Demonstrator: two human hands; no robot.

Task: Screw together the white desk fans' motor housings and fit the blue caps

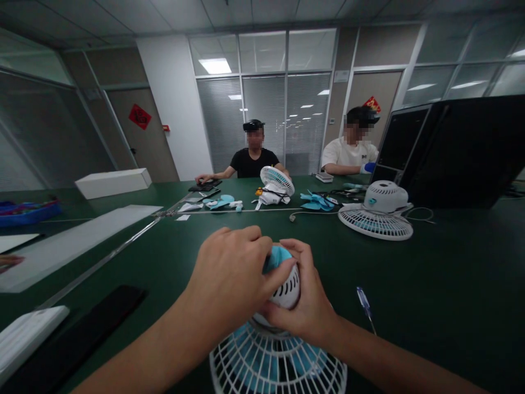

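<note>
A small white fan lies toward me, its round grille (279, 358) low in view and light blue blades showing through the bars. Above the grille is its slotted white motor housing (288, 290) with a light blue part (278, 257) at the top. My left hand (235, 271) curls over the housing from the left, thumb across the slots and fingertips partly hidden behind the blue part. From the right, my right hand (307, 295) wraps around the same housing. To the right of it lies a screwdriver (363, 301) with a blue and clear handle.
Another fan (375, 219) rests grille-down at right, before a black monitor (463, 153). A tilted fan (275, 186) and blue blades (316, 201) lie farther back. Two people sit across the green table (197, 241). At left are a black pad (82, 334) and a white box (115, 182).
</note>
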